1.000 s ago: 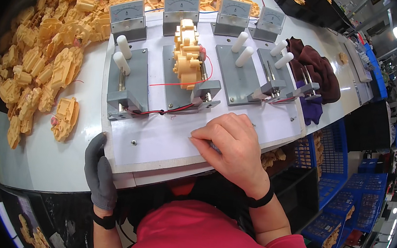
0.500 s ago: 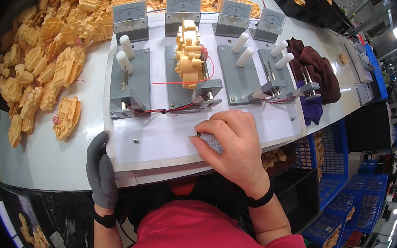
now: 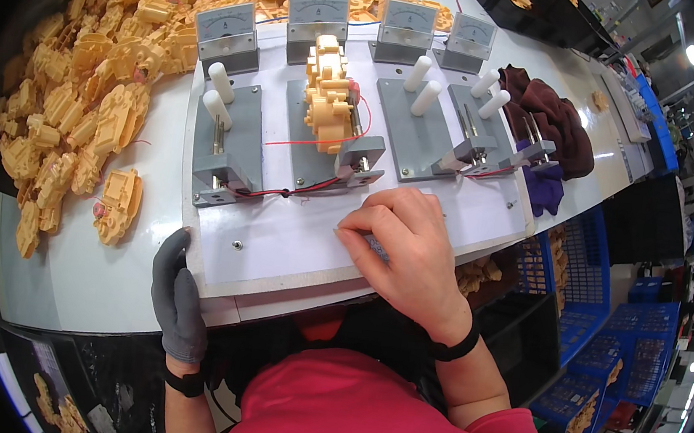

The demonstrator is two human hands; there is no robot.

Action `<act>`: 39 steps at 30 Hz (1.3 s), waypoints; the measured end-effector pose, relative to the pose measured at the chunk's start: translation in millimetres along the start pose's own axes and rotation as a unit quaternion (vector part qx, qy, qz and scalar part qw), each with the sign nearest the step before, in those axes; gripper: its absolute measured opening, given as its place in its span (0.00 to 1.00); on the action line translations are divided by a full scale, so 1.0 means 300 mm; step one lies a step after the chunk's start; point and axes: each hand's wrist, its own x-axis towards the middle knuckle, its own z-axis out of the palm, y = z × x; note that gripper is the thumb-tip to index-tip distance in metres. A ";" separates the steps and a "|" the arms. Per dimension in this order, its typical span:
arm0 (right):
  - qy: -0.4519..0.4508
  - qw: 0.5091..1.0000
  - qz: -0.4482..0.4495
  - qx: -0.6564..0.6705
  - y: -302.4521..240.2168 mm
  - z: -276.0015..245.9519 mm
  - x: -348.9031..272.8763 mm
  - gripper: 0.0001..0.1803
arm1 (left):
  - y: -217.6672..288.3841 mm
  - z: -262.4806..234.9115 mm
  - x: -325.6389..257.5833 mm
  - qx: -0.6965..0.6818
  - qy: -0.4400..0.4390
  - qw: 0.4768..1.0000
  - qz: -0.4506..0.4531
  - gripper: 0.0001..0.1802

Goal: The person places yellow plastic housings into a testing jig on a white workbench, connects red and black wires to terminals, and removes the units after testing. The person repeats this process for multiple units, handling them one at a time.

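My right hand (image 3: 406, 261) is bare and hovers over the white sheet-covered board (image 3: 275, 260). Its thumb and index finger are pinched together; whatever lies between them is hidden. My left hand (image 3: 176, 296), in a grey glove, rests at the board's near left corner with its fingers stretched out, holding nothing visible. Beyond the right hand, a yellow plastic housing (image 3: 327, 100) sits upright on a grey test fixture (image 3: 306, 161). A red wire (image 3: 308, 142) loops from it. A small metal screw (image 3: 236, 245) shows on the sheet between my hands.
Other grey fixtures with white pegs (image 3: 220, 81) flank the loaded one, and needle meters (image 3: 318, 21) stand behind. Yellow housings (image 3: 62, 106) pile up at left and back. At right lie a dark cloth (image 3: 555, 124), a purple cloth (image 3: 542, 192) and blue crates (image 3: 643, 341).
My right thumb and index finger have closed from a gap into a pinch, covering a small dark round thing seen between them. My left hand has hardly moved.
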 end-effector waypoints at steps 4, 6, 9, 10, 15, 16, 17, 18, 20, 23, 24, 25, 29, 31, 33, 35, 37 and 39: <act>0.001 1.000 0.011 -0.003 -0.004 0.002 -0.003 0.07 | 0.004 0.006 0.005 -0.018 -0.005 1.000 -0.001 0.26; 0.004 1.000 0.010 -0.001 0.001 0.002 -0.006 0.07 | 0.008 0.009 0.007 -0.012 -0.007 1.000 -0.003 0.26; 0.003 1.000 0.005 0.002 0.009 0.000 -0.009 0.08 | 0.003 0.010 0.012 -0.010 -0.008 1.000 0.003 0.26; 0.003 1.000 0.000 0.004 0.010 -0.001 -0.009 0.09 | 0.003 0.010 0.013 -0.003 0.001 1.000 0.006 0.26; 0.073 0.980 0.084 0.164 -0.014 -0.013 0.000 0.19 | 0.088 -0.030 0.037 0.023 0.015 0.999 -0.045 0.27; 0.099 0.964 0.114 0.219 -0.021 -0.013 0.001 0.22 | 0.129 -0.050 0.070 0.069 0.027 0.997 0.026 0.29; 0.104 0.963 0.101 0.229 -0.023 -0.014 0.002 0.23 | 0.190 -0.068 0.119 0.114 0.037 0.988 0.094 0.31; 0.109 0.962 0.089 0.234 -0.014 -0.009 0.006 0.25 | 0.283 -0.061 0.179 0.156 0.001 0.975 0.160 0.32; 0.094 0.962 0.053 0.251 -0.014 -0.001 0.033 0.27 | 0.464 -0.039 0.284 0.275 -0.106 0.915 0.277 0.31; 0.112 0.951 0.059 0.282 0.002 0.034 0.046 0.25 | 0.598 0.088 0.473 0.378 -0.249 0.795 0.403 0.36; 0.126 0.951 0.046 0.277 0.006 0.022 0.049 0.21 | 0.593 0.139 0.527 0.410 -0.257 0.747 0.457 0.36; 0.113 0.950 0.050 0.287 0.007 0.016 0.044 0.19 | 0.592 0.182 0.574 0.437 -0.306 0.727 0.432 0.36; 0.123 0.942 0.034 0.312 0.001 0.018 0.046 0.13 | 0.654 0.317 0.587 0.594 -0.364 0.601 0.393 0.18; 0.120 0.943 0.042 0.306 0.019 0.023 0.036 0.12 | 0.645 0.373 0.564 0.654 -0.307 0.561 0.404 0.09; 0.109 0.945 0.048 0.304 0.018 0.024 0.030 0.13 | 0.638 0.372 0.585 0.642 -0.297 0.549 0.445 0.08; 0.091 0.941 0.058 0.319 0.015 0.027 0.025 0.13 | 0.672 0.335 0.577 0.645 -0.276 0.558 0.444 0.11; 0.091 0.939 0.074 0.324 0.030 0.039 0.014 0.15 | 0.733 0.278 0.585 0.627 -0.253 0.615 0.406 0.09; 0.073 0.934 0.089 0.338 0.037 0.026 0.007 0.16 | 0.799 0.104 0.538 0.561 -0.155 0.668 0.463 0.12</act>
